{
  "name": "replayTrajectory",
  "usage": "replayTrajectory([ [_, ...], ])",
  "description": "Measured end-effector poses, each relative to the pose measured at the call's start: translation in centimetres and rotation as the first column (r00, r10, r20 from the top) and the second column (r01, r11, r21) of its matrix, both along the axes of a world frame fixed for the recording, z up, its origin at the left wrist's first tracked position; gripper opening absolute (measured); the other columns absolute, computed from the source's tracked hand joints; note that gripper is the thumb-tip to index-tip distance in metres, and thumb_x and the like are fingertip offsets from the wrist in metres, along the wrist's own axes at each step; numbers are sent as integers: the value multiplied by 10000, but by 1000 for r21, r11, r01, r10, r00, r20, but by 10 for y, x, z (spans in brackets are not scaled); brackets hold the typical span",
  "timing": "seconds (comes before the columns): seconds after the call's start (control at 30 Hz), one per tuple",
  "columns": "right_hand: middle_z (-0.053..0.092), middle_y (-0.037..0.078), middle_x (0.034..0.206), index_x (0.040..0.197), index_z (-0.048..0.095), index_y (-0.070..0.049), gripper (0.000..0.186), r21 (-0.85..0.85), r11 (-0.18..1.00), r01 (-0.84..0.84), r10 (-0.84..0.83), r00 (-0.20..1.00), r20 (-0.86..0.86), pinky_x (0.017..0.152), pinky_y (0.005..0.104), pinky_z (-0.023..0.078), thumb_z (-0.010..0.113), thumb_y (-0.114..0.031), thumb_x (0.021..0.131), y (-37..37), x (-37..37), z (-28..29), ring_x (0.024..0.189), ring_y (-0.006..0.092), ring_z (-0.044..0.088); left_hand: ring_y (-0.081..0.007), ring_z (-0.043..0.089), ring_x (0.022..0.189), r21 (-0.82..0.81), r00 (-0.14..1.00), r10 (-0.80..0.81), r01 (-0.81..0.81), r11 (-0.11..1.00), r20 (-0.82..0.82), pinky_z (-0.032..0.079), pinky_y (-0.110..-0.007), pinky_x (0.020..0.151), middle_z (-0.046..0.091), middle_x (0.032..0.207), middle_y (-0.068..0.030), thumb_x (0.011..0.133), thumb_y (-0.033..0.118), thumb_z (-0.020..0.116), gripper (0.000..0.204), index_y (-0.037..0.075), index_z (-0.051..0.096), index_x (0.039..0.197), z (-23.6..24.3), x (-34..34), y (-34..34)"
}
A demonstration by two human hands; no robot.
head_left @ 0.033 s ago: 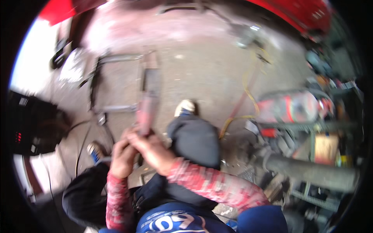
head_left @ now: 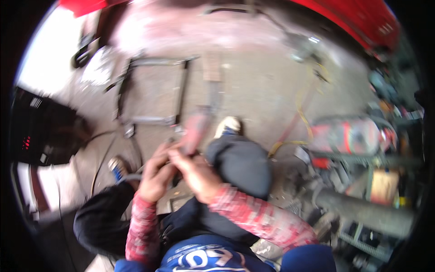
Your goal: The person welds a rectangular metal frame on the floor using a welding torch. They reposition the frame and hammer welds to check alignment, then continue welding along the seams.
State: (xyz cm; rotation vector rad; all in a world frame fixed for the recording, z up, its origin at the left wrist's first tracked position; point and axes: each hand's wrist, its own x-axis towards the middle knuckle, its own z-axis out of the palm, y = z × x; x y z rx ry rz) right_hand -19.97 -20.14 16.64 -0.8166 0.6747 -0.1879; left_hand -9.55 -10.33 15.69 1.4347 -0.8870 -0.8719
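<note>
My left hand (head_left: 156, 176) and my right hand (head_left: 195, 174) meet in front of me, above and between my legs. My right hand closes on the lower end of a long red object (head_left: 197, 129), blurred by motion, which points away from me. Past it runs a narrow grey and brown strip (head_left: 212, 72); whether this belongs to the red object I cannot tell. Curled fingers of my left hand press against the right, and what they grip is hidden. Beyond my hands, to the left, a dark rectangular metal frame (head_left: 181, 88) lies on the concrete floor.
A black box with a red display (head_left: 50, 129) stands at left, with cables nearby. At right are a red-and-grey cylinder (head_left: 340, 136), a long grey pipe (head_left: 362, 205) and cluttered shelving. A yellow hose (head_left: 299, 113) crosses the floor. Red bodywork (head_left: 362, 20) edges the far side.
The whole view has shifted, so the floor things sit further right in the picture. The red object has tilted more to the right. My hands stay together.
</note>
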Motion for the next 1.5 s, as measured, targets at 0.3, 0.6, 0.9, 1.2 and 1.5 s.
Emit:
replayTrajectory([
  [0.3, 595, 135, 948, 1082, 483, -81, 316, 139, 988, 61, -23, 966, -258, 792, 436, 503, 476, -390, 1016, -14, -10, 22, 835, 292, 639, -342, 697, 862, 702, 911, 285, -412, 581, 298, 537, -407, 797, 692, 843, -228, 804, 290, 638, 312, 5, 711, 908, -212, 92, 51],
  [0.6, 596, 132, 1048, 1274, 396, -58, 296, 210, 973, 90, -27, 958, -287, 855, 326, 400, 433, -192, 1013, -17, -10, 9, 926, 219, 599, -314, 482, 1179, 854, 819, -246, -511, 96, 518, 450, -456, 934, 511, 1168, -123, 829, 203, 620, 332, 117, 580, 1148, -326, 64, 77],
  [0.9, 575, 76, 978, 1215, 494, -23, 259, 359, 903, 236, -123, 943, -309, 887, 354, 441, 422, -202, 1043, -19, -13, 25, 946, 207, 561, -423, 641, 941, 899, 942, -309, 20, 438, 129, 493, -486, 841, 677, 958, -237, 798, 367, 616, 399, 35, 628, 1019, -285, 91, 79],
  [1.2, 566, 146, 1009, 1287, 414, -15, 410, 287, 902, 323, -197, 899, -392, 879, 402, 424, 508, -287, 996, -30, -18, 33, 972, 260, 543, -171, 549, 486, 661, 783, 482, -125, 740, -392, 455, -305, 448, 606, 810, -97, 916, 208, 597, 372, -4, 498, 1205, -200, 152, -47],
  [1.5, 561, 193, 1058, 1275, 420, -10, 422, 356, 843, 402, -310, 906, -289, 914, 441, 412, 550, -279, 977, -50, -22, 37, 1006, 302, 537, -142, 447, 479, 669, 819, 503, -213, 712, -275, 366, -321, 416, 471, 628, -9, 922, 141, 442, 72, 124, 463, 855, -265, 219, -279],
])
